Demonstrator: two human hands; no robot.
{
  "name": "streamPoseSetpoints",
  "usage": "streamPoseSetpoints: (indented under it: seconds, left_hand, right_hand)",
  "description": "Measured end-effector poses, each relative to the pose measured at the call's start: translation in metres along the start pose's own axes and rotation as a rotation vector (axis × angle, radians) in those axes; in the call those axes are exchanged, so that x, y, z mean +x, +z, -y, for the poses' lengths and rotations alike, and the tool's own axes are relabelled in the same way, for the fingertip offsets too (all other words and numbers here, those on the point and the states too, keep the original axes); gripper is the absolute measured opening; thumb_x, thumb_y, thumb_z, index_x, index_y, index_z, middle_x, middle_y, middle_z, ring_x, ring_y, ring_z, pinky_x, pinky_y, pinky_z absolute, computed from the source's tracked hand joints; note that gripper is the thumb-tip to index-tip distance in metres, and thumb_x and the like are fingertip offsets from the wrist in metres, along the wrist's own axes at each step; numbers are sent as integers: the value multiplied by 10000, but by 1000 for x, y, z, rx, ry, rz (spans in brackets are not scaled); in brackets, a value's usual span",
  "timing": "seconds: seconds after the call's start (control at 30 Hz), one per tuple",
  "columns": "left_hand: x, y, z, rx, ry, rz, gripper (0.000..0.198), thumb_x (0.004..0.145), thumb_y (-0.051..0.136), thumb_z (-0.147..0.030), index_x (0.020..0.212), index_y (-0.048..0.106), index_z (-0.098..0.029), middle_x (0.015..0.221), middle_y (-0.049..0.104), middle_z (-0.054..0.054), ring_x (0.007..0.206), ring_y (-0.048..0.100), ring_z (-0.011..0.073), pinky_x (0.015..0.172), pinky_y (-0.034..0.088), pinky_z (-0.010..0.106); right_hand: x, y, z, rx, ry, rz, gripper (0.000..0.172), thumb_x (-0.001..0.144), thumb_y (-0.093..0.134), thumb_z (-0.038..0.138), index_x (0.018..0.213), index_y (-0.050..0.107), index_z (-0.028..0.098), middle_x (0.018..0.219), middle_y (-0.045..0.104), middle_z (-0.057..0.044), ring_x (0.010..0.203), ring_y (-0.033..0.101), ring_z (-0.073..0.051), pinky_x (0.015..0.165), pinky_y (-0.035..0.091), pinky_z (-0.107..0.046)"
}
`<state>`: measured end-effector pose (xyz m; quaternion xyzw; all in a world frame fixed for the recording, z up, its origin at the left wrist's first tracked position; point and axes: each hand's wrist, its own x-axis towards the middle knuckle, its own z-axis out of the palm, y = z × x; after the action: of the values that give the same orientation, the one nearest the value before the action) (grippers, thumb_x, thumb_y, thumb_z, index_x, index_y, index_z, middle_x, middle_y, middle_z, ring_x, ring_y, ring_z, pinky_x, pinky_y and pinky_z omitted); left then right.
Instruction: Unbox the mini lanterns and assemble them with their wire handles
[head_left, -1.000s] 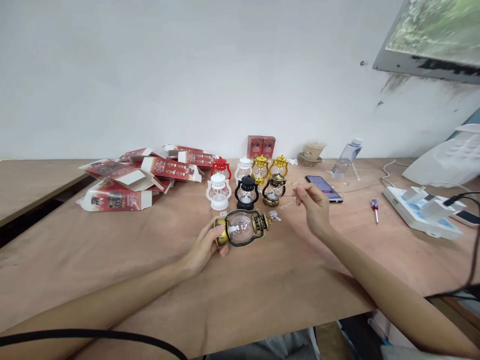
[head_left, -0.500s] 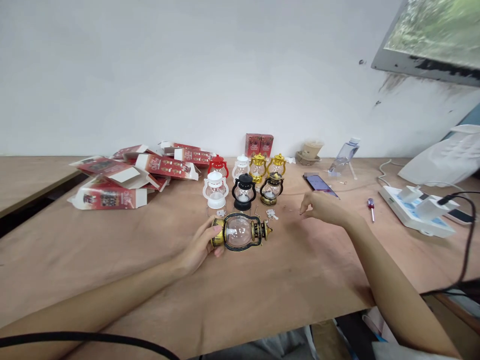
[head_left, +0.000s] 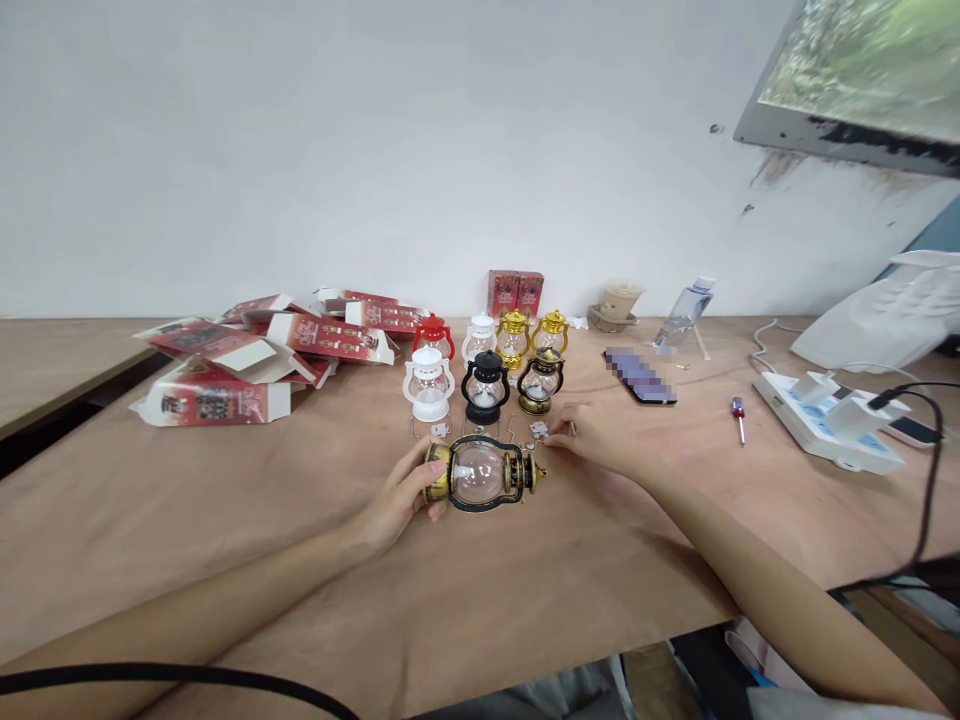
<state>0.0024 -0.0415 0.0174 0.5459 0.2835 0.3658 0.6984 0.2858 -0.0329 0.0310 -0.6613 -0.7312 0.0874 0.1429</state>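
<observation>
My left hand [head_left: 409,487] is wrapped around the base of a bronze-and-black toy lantern [head_left: 481,473], which lies on its side with its top toward the right. Close to the lantern's top, my right hand [head_left: 592,438] has its fingers bent together low over the table. Its fingertips are beside a small white plastic part [head_left: 539,429]; whether they grip anything is too small to see. Another small white part [head_left: 439,431] and thin bent wires [head_left: 511,428] lie behind the held lantern. Upright lanterns stand beyond: white [head_left: 430,388], black [head_left: 486,390] and bronze [head_left: 540,385].
Red, white and gold lanterns [head_left: 513,340] form a back row. Opened red boxes [head_left: 225,390] pile up at left. Toward the right are a phone [head_left: 641,378], a screwdriver [head_left: 739,418], a bottle [head_left: 684,312], a cup [head_left: 621,300] and a power strip [head_left: 825,430].
My right hand has moved left and toward me, from near the phone to the small white part. My left hand keeps the lantern in nearly the same place.
</observation>
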Motion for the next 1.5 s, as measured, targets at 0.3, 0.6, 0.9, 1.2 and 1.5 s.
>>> streamPoseSetpoints:
  seconds: [0.3, 0.6, 0.9, 1.2, 1.5]
  left_hand:
    - [0, -1, 0, 22, 2, 18, 375, 721, 640, -462, 853, 430, -181, 606, 478, -72, 427, 397, 41, 438, 301, 193]
    - [1, -2, 1, 28, -11, 20, 399, 709, 646, -478, 847, 417, -183, 619, 475, -76, 430, 397, 39, 437, 302, 193]
    - [0, -2, 2, 18, -6, 18, 388, 714, 643, -467, 853, 422, -180, 612, 479, -77, 429, 397, 36, 440, 312, 191]
    - [0, 1, 0, 3, 5, 1, 388, 693, 666, -460, 846, 449, -177, 627, 495, -66, 432, 391, 41, 420, 318, 193]
    - [2, -2, 2, 5, -4, 5, 399, 694, 669, -478, 825, 439, -180, 614, 496, -68, 430, 395, 40, 428, 316, 189]
  right_hand:
    - [-2, -4, 2, 13, 77, 85, 132, 806, 574, 243, 717, 659, 193, 703, 662, -42, 621, 564, -151, 541, 332, -246]
    - [1, 2, -4, 160, 52, 184, 158, 791, 529, 214, 678, 620, 150, 610, 612, 4, 576, 526, -118, 529, 325, -223]
    - [-4, 11, 19, 188, -34, -80, 166, 860, 522, 280, 861, 638, 162, 805, 651, -33, 722, 564, -141, 641, 385, -244]
    - [-11, 11, 26, -79, -341, -91, 96, 830, 616, 262, 843, 678, 189, 871, 637, -64, 884, 568, -196, 776, 425, -304]
    - [-10, 10, 22, -64, -278, -87, 121, 847, 591, 279, 835, 674, 192, 878, 646, -63, 876, 582, -193, 764, 431, -306]
